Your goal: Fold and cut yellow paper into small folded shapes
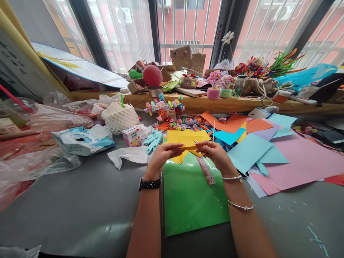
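Note:
Both hands hold a piece of yellow paper (189, 147) between them, above the green mat (195, 202). My left hand (163, 154) pinches its left end. The right end is gripped by my right hand (215, 153), its fingers closed. A small pointed tip shows by the right fingertips; I cannot make out what it belongs to. Just behind lies more yellow paper (185, 135), and yellow scraps (179, 158) show below. A narrow patterned strip, like a ruler (206, 171), rests on the mat near my right wrist.
To the right are blue sheets (249, 150), pink paper (303, 157) and orange paper (233, 123). On the left stand a wet-wipe pack (83, 139), a small carton (132, 136) and a netted white fruit (120, 117). Craft flowers (163, 107) stand at the back, below a cluttered sill (192, 101).

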Demonstrator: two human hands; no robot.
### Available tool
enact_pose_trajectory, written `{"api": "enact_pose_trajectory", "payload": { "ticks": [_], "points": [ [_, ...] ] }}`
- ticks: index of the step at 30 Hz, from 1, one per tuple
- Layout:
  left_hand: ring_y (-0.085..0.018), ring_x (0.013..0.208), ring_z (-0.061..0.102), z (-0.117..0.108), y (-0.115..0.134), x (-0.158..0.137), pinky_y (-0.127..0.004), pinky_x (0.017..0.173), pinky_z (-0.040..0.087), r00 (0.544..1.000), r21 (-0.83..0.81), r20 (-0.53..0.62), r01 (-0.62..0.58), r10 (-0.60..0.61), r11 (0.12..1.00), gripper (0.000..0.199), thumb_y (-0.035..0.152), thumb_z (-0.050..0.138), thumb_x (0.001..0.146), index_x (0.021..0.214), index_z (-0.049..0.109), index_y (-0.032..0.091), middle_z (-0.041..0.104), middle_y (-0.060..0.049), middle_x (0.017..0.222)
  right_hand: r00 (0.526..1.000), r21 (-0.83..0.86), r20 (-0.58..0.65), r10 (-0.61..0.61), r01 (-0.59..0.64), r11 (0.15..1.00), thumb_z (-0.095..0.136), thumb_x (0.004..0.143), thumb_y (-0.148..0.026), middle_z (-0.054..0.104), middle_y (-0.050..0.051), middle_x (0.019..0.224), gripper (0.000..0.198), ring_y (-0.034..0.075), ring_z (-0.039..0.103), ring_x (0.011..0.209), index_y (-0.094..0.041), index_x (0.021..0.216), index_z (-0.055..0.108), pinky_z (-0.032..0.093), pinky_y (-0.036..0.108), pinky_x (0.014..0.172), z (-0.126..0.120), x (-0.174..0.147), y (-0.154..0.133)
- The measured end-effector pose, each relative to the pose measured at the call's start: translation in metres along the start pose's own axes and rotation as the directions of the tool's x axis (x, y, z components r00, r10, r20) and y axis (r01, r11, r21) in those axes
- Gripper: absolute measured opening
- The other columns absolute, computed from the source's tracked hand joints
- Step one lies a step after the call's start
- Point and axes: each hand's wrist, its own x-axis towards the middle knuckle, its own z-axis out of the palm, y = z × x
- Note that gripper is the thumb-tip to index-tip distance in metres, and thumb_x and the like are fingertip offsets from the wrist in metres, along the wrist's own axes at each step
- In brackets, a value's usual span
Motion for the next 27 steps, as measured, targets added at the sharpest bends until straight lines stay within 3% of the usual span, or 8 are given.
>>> {"api": "enact_pose_trajectory", "payload": {
  "ticks": [4,8,13,18,22,27],
  "points": [
    [-0.014,0.076,0.061,-0.004,-0.002,0.003,-0.024,0.072,0.047,0.993,0.065,-0.052,-0.106,0.109,0.992,0.041,0.021,0.069,0.055,0.095,0.061,0.015,0.067,-0.006,0.086,0.999,0.011,-0.041,-0.035,0.035,0.999,0.061,0.059,-0.023,0.062,0.001,0.062,0.016,0.01,0.051,0.058,-0.019,0.073,0.067,0.036,0.022,0.052,-0.002,0.001,0.003],
    [-0.014,0.079,0.059,-0.005,-0.004,0.005,-0.021,0.068,0.045,0.978,0.106,-0.083,-0.183,0.192,0.977,0.04,0.023,0.069,0.056,0.094,0.059,0.016,0.066,-0.005,0.083,0.999,0.013,-0.035,-0.034,0.035,0.999,0.061,0.059,-0.023,0.062,0.001,0.062,0.016,0.008,0.048,0.053,-0.019,0.074,0.067,0.037,0.022,0.051,-0.003,0.001,0.003],
    [-0.013,0.073,0.06,-0.005,-0.005,0.005,-0.024,0.069,0.045,0.978,0.056,-0.12,-0.167,0.173,0.984,0.037,0.022,0.07,0.054,0.089,0.058,0.014,0.066,-0.004,0.075,0.999,-0.022,-0.026,-0.042,0.041,0.999,0.06,0.059,-0.024,0.062,0.002,0.063,0.015,0.01,0.051,0.055,-0.019,0.073,0.067,0.037,0.023,0.05,-0.001,0.0,0.0],
    [-0.013,0.079,0.059,-0.006,-0.006,0.006,-0.024,0.073,0.044,0.979,0.055,-0.107,-0.169,0.174,0.984,0.045,0.023,0.069,0.055,0.097,0.054,0.015,0.064,-0.005,0.085,0.998,0.002,-0.043,-0.045,0.045,0.999,0.061,0.059,-0.023,0.063,0.002,0.064,0.016,0.011,0.054,0.06,-0.019,0.073,0.067,0.038,0.023,0.052,0.0,0.001,0.001],
    [-0.015,0.08,0.06,0.006,-0.007,0.005,-0.027,0.074,0.046,0.998,0.066,-0.023,-0.05,0.052,0.997,0.057,0.023,0.07,0.055,0.107,0.047,0.014,0.063,-0.008,0.088,0.996,0.02,-0.057,-0.062,0.063,0.998,0.062,0.061,-0.024,0.064,0.001,0.065,0.015,0.011,0.055,0.061,-0.02,0.074,0.067,0.04,0.023,0.056,0.002,0.002,0.004],
    [-0.015,0.066,0.063,0.019,-0.01,0.006,-0.028,0.071,0.049,0.997,-0.015,-0.072,0.034,-0.035,0.999,0.042,0.029,0.066,0.061,0.096,0.052,0.011,0.065,-0.008,0.076,0.999,-0.046,0.005,-0.047,0.048,0.998,0.064,0.059,-0.028,0.065,0.003,0.069,0.017,0.011,0.056,0.06,-0.019,0.073,0.067,0.042,0.025,0.058,0.008,0.002,0.005]
  ]
}}
